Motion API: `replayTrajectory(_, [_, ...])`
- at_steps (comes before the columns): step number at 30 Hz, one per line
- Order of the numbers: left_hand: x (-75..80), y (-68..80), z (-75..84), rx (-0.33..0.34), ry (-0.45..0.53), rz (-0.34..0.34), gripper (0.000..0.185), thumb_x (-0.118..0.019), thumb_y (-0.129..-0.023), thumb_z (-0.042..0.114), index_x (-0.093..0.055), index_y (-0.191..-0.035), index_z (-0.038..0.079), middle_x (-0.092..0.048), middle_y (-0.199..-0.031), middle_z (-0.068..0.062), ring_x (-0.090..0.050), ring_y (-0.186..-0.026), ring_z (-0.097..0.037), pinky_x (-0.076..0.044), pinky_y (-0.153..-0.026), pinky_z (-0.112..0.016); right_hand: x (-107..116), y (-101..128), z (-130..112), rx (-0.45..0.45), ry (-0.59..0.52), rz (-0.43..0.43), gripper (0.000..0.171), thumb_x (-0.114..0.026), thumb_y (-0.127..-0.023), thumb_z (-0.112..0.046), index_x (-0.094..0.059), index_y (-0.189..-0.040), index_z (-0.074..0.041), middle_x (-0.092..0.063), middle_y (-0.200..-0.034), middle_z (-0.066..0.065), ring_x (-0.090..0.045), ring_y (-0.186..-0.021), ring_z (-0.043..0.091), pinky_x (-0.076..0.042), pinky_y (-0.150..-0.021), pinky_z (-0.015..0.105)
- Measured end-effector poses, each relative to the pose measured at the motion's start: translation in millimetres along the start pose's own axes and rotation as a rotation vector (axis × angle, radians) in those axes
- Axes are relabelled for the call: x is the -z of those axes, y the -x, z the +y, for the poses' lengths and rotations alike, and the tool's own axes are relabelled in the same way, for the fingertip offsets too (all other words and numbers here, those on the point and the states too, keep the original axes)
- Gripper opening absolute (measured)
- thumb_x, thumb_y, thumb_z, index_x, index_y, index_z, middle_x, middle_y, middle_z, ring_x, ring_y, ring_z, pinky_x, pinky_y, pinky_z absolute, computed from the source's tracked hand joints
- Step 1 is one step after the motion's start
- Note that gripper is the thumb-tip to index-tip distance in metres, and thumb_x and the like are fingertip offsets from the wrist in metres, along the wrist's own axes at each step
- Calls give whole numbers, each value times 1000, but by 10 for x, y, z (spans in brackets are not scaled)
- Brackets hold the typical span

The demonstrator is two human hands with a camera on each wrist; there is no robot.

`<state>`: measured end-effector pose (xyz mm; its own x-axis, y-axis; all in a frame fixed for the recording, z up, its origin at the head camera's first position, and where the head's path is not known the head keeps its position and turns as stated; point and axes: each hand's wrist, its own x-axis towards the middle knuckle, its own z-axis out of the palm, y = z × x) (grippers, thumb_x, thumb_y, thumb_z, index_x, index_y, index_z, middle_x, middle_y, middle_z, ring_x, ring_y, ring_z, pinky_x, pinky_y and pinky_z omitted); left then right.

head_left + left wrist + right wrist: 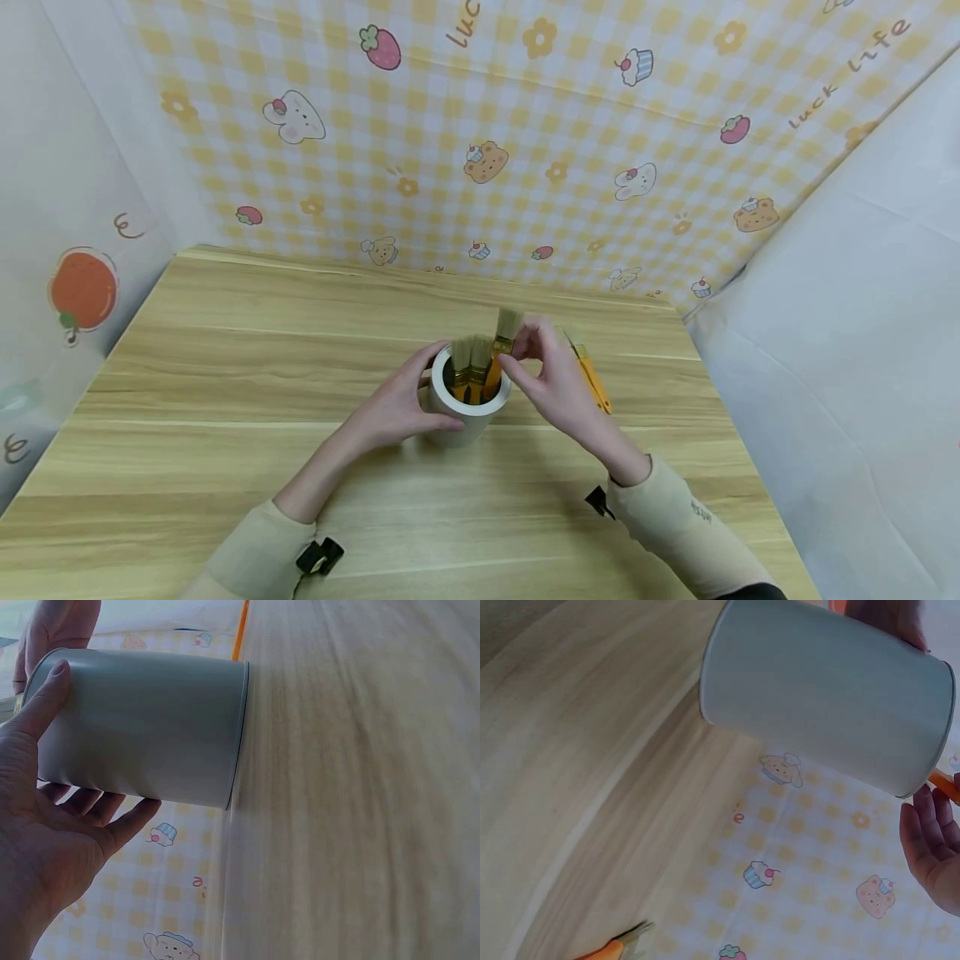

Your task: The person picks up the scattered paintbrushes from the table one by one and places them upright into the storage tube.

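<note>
A pale grey-white cylindrical container (459,431) stands upright on the table. My left hand (392,408) grips its left side, thumb in front and fingers round the far side; the left wrist view shows this hand (52,832) against the container's wall (150,724). At the right rim, my right hand (558,385) pinches a paintbrush (508,323), bristles up. Its orange handle (943,781) shows in the right wrist view; the lower end is hidden inside the container. Two more paintbrushes (461,354) stand in the container, bristles up.
To the right of the right hand, several orange-handled paintbrushes (595,383) lie on the wooden table (247,358). A yellow checked cloth (420,125) hangs behind the table's far edge. White sheets (847,333) hang at both sides.
</note>
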<state>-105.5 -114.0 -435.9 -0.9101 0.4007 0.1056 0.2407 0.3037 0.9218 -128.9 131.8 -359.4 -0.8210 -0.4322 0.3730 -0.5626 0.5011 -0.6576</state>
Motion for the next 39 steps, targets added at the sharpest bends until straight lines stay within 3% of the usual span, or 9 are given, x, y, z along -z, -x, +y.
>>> replayTrajectory(7, [-6, -4, -13, -3, -5, 3, 111, -94, -74, 32, -26, -162, 21, -38, -163, -11, -52, -140, -46, -46, -114, -62, -54, 46, 70, 28, 71, 14, 24, -73, -95, -8, -53, -109, -7, -62, -97, 7, -65, -94, 20, -60, -87, 41])
replayTrajectory(13, [-7, -5, -13, 6, 2, 1, 112, -94, -74, 34, -26, -162, 19, -38, -163, -12, -51, -141, -46, -46, -114, -63, -102, 74, 121, 65, 115, 19, 21, -74, -95, -8, -59, -110, -10, -63, -114, 6, -63, -109, 20, -59, -96, 41])
replayTrajectory(20, [-7, -6, 0, 18, -5, -1, 112, -93, -75, 35, -25, -162, 20, -37, -164, -13, -51, -140, -46, -46, -114, -63, -117, 81, 150, 62, 96, 52, 15, -71, -98, -12, -64, -112, -11, -64, -126, 7, -61, -118, 22, -57, -100, 47])
replayTrajectory(32, [-12, -9, 0, 28, -18, 3, 112, -94, -74, 36, -26, -162, 22, -38, -164, -12, -52, -140, -46, -44, -115, -64, 38, 79, 294, 7, 16, 84, 37, -68, -100, -11, -61, -136, -11, -64, -130, 9, -62, -121, 25, -58, -101, 48])
replayTrajectory(39, [-10, -12, 3, 43, -20, 6, 113, -95, -72, 35, -26, -161, 23, -38, -163, -11, -52, -140, -46, -44, -116, -63, 104, 127, 499, -66, 5, 67, 62, -64, -101, -10, -41, -158, -17, -59, -141, 18, -65, -119, 31, -58, -99, 54])
